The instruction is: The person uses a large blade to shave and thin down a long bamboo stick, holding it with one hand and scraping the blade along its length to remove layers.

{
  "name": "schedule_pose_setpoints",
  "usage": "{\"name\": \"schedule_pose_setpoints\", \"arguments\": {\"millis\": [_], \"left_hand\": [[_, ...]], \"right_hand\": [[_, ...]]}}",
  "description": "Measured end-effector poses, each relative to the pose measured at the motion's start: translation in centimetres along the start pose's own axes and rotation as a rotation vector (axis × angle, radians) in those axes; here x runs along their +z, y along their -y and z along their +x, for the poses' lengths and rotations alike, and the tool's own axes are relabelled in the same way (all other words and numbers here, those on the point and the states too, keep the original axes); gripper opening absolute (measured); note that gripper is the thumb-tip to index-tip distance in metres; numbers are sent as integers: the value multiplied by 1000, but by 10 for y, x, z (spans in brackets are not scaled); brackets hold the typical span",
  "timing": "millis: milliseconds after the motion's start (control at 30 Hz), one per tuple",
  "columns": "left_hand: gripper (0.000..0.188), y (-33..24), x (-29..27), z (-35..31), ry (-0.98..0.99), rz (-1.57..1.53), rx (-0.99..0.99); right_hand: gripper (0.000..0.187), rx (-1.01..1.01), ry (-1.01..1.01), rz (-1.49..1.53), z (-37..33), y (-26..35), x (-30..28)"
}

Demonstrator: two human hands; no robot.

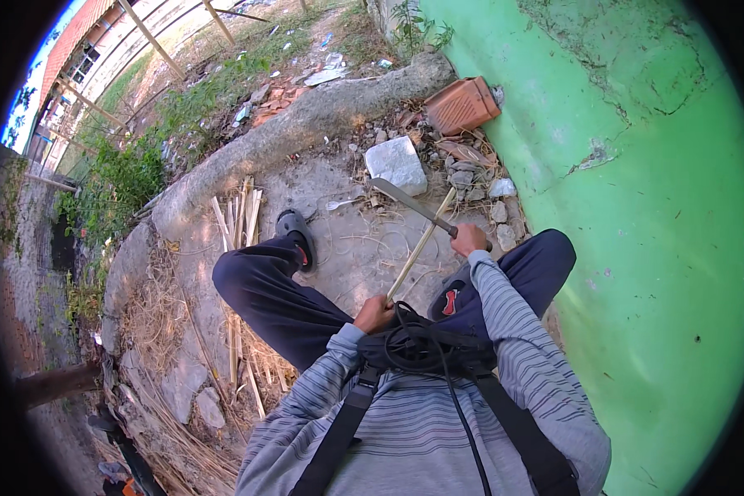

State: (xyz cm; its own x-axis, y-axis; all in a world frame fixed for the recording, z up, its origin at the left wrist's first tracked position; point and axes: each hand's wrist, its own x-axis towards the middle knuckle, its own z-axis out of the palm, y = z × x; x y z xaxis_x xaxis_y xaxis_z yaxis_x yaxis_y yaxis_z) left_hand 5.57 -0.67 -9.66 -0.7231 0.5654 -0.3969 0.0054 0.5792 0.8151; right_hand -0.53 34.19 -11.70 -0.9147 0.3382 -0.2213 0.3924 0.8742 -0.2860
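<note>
My left hand (374, 315) is closed around the near end of a pale bamboo strip (413, 258), close to my waist. The strip slants away from me, up and to the right. My right hand (469, 240) grips the handle of a machete (409, 200), whose long dark blade points to the far left. The blade crosses the strip near its far end; I cannot tell whether the edge is cutting into it. Just beyond the blade tip lies a white block (396, 165).
A green wall (636, 207) stands close on my right. An orange plastic basket (461, 106) and rubble lie against it. Split bamboo strips (241, 217) and shavings (161, 314) are on the ground to my left. A low raised curb (281, 124) curves around the far side.
</note>
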Motion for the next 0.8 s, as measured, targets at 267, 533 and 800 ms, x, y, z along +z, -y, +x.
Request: {"name": "schedule_pose_setpoints", "arguments": {"millis": [267,533,800], "left_hand": [[25,-4,-13,5,-6,71,-72],[26,15,-9,-21,64,-23,-13],[26,-15,-17,-9,27,-52,-143]], "right_hand": [[21,-339,148,-12,-36,57,5],[18,-10,-20,12,11,1,-13],[18,-342,69,-35,-10,26,16]]}}
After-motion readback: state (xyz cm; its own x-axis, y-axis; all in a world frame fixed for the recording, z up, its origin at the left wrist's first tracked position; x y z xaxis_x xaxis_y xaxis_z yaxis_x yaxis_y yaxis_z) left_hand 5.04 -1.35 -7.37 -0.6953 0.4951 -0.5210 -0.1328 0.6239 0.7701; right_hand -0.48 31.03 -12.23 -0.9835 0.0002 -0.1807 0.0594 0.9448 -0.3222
